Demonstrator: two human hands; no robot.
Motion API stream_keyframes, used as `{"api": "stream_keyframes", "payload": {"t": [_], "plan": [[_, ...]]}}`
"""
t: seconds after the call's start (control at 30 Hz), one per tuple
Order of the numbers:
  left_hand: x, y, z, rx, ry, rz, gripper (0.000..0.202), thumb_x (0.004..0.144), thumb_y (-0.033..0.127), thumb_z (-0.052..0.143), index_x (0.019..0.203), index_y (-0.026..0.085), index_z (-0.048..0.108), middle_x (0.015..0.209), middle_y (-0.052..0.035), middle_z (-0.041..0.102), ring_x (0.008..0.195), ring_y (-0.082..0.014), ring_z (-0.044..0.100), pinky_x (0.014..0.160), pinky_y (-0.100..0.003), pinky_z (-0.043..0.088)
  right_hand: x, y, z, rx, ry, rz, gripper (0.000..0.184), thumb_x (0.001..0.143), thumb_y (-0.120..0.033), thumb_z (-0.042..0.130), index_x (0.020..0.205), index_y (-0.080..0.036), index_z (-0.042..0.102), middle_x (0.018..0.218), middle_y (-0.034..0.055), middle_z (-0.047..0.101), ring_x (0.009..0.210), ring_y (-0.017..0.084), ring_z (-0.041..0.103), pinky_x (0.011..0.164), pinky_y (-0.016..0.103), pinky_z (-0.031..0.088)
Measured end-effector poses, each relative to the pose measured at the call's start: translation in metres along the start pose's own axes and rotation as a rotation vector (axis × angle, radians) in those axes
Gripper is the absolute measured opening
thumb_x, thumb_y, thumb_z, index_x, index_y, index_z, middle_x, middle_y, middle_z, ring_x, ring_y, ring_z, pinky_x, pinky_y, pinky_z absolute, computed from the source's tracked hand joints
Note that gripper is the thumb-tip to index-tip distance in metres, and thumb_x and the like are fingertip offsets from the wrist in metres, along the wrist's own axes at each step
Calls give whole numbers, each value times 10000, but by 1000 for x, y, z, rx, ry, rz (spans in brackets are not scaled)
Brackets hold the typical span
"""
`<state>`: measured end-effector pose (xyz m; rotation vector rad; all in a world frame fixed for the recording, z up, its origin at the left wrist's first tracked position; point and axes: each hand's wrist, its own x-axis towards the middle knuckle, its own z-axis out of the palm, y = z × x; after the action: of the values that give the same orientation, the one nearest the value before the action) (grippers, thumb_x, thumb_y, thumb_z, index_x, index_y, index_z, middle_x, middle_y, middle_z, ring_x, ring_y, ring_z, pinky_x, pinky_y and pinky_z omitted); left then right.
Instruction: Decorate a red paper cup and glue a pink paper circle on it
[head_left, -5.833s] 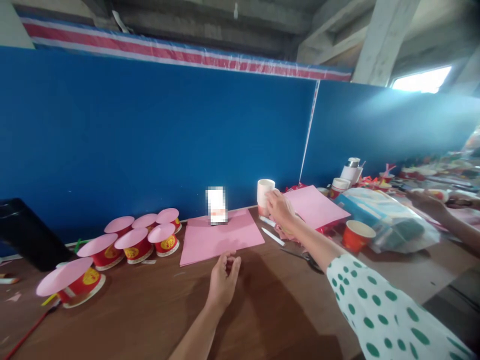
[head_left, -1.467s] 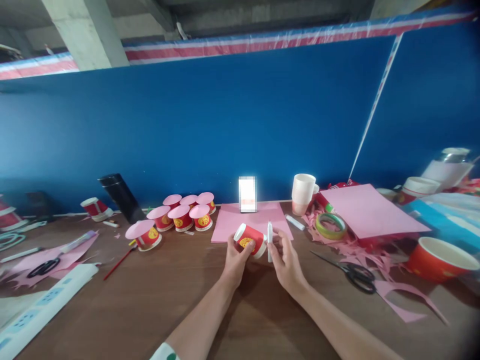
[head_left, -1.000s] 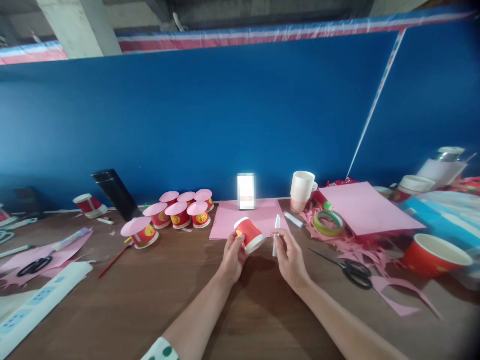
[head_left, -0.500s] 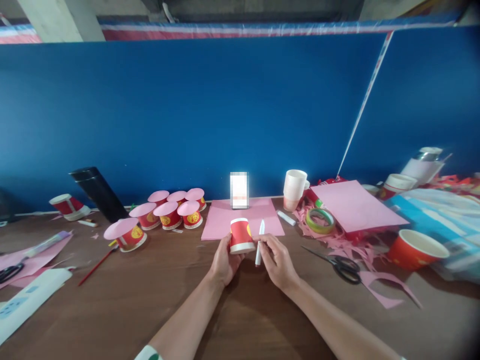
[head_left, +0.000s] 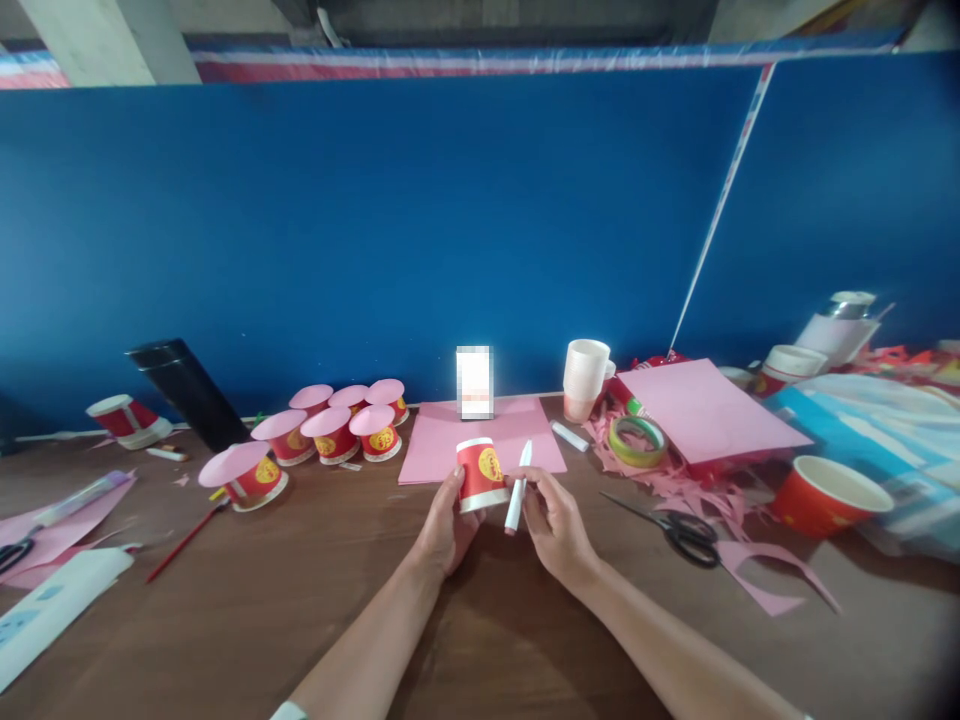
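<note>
My left hand [head_left: 445, 525] is closed around the side of a red paper cup [head_left: 480, 477], held bottom up with its white rim low and a yellow emblem facing me. Between the thumb and fingers of my right hand [head_left: 556, 520] is a white marker pen [head_left: 517, 495], tilted, its pointed end up and a pinkish end down. The marker sits just right of the cup. Behind both lie pink paper sheets [head_left: 431, 445], with a phone-like upright device [head_left: 475, 383], its screen blurred out, standing at their far edge. A white pen cap or short marker [head_left: 570, 436] lies beside the sheets.
To the left stand several upturned red cups topped with pink discs [head_left: 330, 420], a black bottle [head_left: 187, 392] and a red brush [head_left: 184, 545]. On the right are stacked white cups [head_left: 586, 380], green tape [head_left: 637, 440], scissors [head_left: 690, 538], pink scraps and an orange cup [head_left: 832, 497].
The cup has turned in my left hand, bringing its yellow emblem round to the front. The marker in my right hand tilts more, its lower end shifting left. The view has shifted slightly.
</note>
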<state>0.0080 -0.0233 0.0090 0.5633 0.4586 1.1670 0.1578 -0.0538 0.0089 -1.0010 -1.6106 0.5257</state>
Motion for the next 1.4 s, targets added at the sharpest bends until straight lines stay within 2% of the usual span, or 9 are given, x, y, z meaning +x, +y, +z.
{"api": "stream_keyframes", "payload": {"t": [0.13, 0.27, 0.47, 0.63, 0.83, 1.0, 1.2, 1.3, 1.4], "plan": [[0, 2, -1, -27, 49, -19, 335, 830, 378, 486, 991, 106, 596, 909, -105, 670, 840, -213, 625, 785, -333, 472, 0, -1, 2, 46, 59, 60, 208, 804, -105, 467, 974, -214, 518, 938, 42, 578, 696, 128, 588, 587, 220, 513], [-1, 5, -2, -15, 19, -39, 412, 837, 402, 439, 1028, 68, 586, 945, -148, 665, 871, -248, 627, 780, -368, 480, 1, -8, 1, 68, 81, 52, 179, 790, -109, 457, 932, -212, 487, 838, 13, 566, 577, 96, 548, 506, 191, 485], [-5, 8, 0, -46, -18, -85, 477, 814, 477, 471, 1052, 77, 577, 916, -140, 668, 817, -236, 636, 773, -374, 488, 3, -14, 0, -69, 97, -26, 123, 817, -151, 455, 926, -204, 478, 780, 10, 551, 566, 101, 520, 544, 206, 461], [-5, 10, 2, -111, 37, -96, 406, 789, 468, 537, 1001, 125, 584, 850, -90, 671, 780, -208, 638, 800, -379, 486, 1, -11, 1, -133, 102, -38, 99, 829, -193, 485, 927, -203, 479, 782, 16, 565, 592, 116, 537, 573, 219, 457], [-3, 10, 1, -103, -43, -133, 443, 804, 470, 508, 1044, 105, 582, 956, -125, 658, 871, -239, 625, 834, -400, 471, 2, -15, -1, -159, 106, -77, 114, 840, -185, 478, 953, -202, 487, 847, 43, 597, 745, 151, 596, 677, 240, 474], [-4, 10, 0, -87, -28, -121, 412, 807, 445, 496, 1022, 108, 597, 884, -112, 666, 861, -246, 623, 831, -424, 465, 3, -17, -1, -218, 108, -112, 129, 845, -170, 450, 964, -203, 486, 871, 53, 594, 774, 158, 598, 698, 255, 478], [-5, 12, 3, -72, -56, -153, 457, 804, 476, 465, 1012, 96, 613, 895, -124, 668, 833, -238, 623, 792, -393, 474, 2, -16, 0, -262, 101, -139, 138, 832, -185, 482, 967, -211, 487, 863, 55, 603, 781, 177, 612, 715, 283, 493], [-3, 8, 3, -37, 0, -88, 430, 795, 481, 497, 966, 108, 625, 876, -111, 674, 838, -233, 624, 798, -375, 471, 1, -17, -2, -231, 58, -170, 172, 852, -164, 441, 1008, -211, 495, 918, 68, 614, 837, 179, 615, 752, 288, 495], [-1, 1, 3, 45, 83, 103, 343, 786, 426, 562, 935, 124, 625, 911, -88, 674, 864, -204, 619, 832, -331, 452, 0, -19, -2, -234, 20, -222, 243, 865, -142, 408, 1077, -212, 504, 988, 84, 626, 900, 186, 613, 790, 301, 497]]}}
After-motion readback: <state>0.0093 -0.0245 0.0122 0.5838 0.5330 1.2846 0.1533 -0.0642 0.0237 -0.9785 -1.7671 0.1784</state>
